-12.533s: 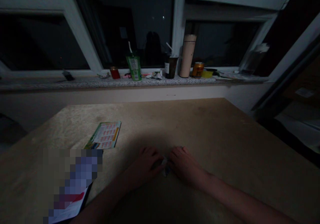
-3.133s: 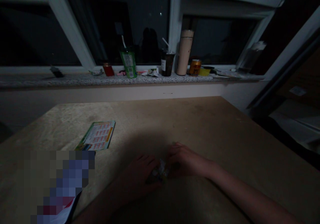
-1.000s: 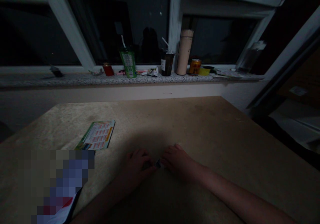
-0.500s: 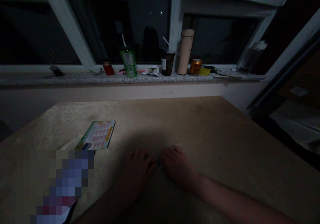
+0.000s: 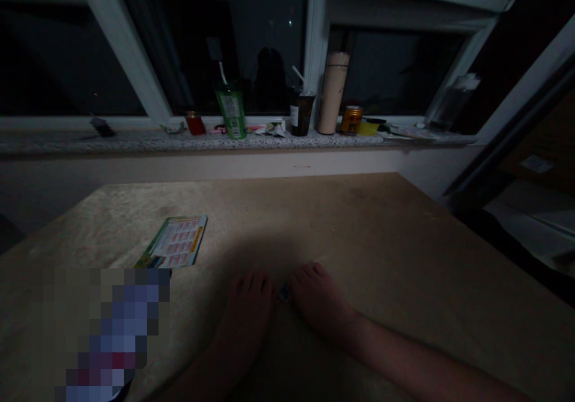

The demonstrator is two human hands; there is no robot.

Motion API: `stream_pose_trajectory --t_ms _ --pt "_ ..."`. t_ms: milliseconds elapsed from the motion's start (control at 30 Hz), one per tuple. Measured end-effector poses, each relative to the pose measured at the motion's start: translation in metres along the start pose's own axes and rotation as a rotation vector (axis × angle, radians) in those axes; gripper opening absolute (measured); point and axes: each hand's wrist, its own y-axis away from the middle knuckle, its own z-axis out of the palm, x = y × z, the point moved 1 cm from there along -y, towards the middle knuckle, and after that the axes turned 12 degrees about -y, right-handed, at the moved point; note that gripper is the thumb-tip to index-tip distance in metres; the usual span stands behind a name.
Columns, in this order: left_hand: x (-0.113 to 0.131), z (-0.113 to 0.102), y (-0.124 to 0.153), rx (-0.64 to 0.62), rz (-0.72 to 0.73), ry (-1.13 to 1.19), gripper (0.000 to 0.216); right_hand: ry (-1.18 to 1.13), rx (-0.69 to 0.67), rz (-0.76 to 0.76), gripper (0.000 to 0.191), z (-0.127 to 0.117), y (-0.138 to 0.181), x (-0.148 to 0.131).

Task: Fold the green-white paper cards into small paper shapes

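Two sets of fingers, my left fingers [image 5: 259,280] and right fingers [image 5: 306,275], curl over the worktop [image 5: 363,228], one small bluish piece [image 5: 283,293] between them; whether they grip it I cannot tell. A printed card [image 5: 178,241] lies left of them.

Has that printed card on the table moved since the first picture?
No. Against the far left corner of the table, the printed card lies in the same spot; the camera's view itself has shifted slightly.
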Motion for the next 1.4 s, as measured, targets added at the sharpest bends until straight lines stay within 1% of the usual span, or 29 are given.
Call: stream_pose_trajectory --t_ms 100,167,233,267,333,367,533,767,967,1033,1133,1267,1400 --pt "0.004 0.001 0.006 0.028 -0.028 -0.029 0.036 0.007 0.013 -0.012 0.015 0.0 0.0 0.002" --pt "0.014 0.005 0.016 0.153 0.007 -0.042 0.047 0.001 0.021 -0.028 0.013 0.002 -0.001 0.003" --pt "0.026 0.01 0.027 0.318 0.065 -0.022 0.049 -0.009 0.025 -0.043 0.012 0.004 -0.001 0.005" --pt "0.032 0.012 0.033 0.389 0.067 -0.001 0.047 -0.011 0.025 -0.05 0.012 0.005 -0.001 0.006" --pt "0.041 0.016 0.041 0.47 0.056 0.024 0.048 -0.014 0.02 -0.053 0.01 0.007 -0.001 0.007" --pt "0.044 0.017 0.044 0.487 0.049 0.031 0.048 -0.017 0.021 -0.052 0.009 0.007 -0.001 0.007" --pt "0.044 0.016 0.048 0.508 0.057 0.029 0.047 -0.023 0.033 -0.064 0.009 0.007 -0.001 0.008" --pt "0.049 0.017 0.047 0.483 0.087 0.007 0.05 -0.08 0.004 -0.017 0.012 0.004 -0.004 0.008" --pt "0.047 0.018 0.045 0.376 0.14 0.099 0.053 -0.064 -0.017 -0.013 0.012 0.003 -0.003 0.007" --pt "0.045 0.019 0.046 0.358 0.143 0.119 0.053 -0.054 -0.015 -0.003 0.012 0.003 -0.003 0.006" --pt "0.045 0.02 0.048 0.385 0.12 0.125 0.053 -0.043 -0.032 0.008 0.012 0.003 -0.003 0.006" --pt "0.047 0.02 0.051 0.429 0.073 0.055 0.048 -0.05 -0.051 0.009 0.012 0.003 -0.004 0.006" --pt "0.048 0.02 0.051 0.425 0.061 0.031 0.047 -0.059 -0.032 0.007 0.011 0.004 -0.003 0.006"
